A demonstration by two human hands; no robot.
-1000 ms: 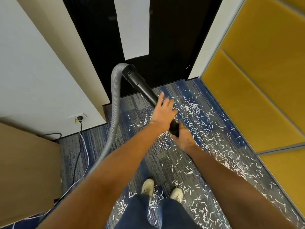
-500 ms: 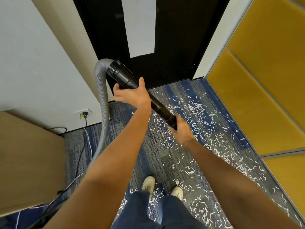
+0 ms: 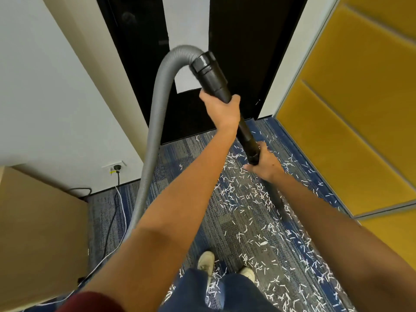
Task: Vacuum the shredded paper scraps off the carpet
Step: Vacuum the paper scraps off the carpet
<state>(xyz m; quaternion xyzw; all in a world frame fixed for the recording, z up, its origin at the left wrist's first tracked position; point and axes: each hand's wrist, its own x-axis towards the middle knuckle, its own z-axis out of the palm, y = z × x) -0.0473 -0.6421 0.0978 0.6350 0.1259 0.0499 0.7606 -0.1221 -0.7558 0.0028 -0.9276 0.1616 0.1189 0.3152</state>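
Left grip (image 3: 221, 111) wraps the black vacuum wand (image 3: 213, 75) just below its wide collar, with the fingers curled behind the tube and mostly out of sight. Right grip (image 3: 264, 163) closes round the wand lower down, and its fingers are blurred. Below it only a dark smeared streak runs toward the carpet (image 3: 180, 154), so the wand's nozzle end cannot be made out.

A grey corrugated hose (image 3: 155, 131) arches off the wand's top end and drops to the wand's left, its lower run hidden behind the left forearm. White shredded paper scraps (image 3: 243, 194) lie scattered on the carpet beneath and to the right of the wand, and the arms cover some of them.

Behind the wand stands a black door (image 3: 243, 52), its top cut off. Nearer than the wand, two pale shoes (image 3: 206, 260) are partly hidden by blue trouser legs. Far left of the wand, a cable is plugged into a wall socket (image 3: 114, 167).
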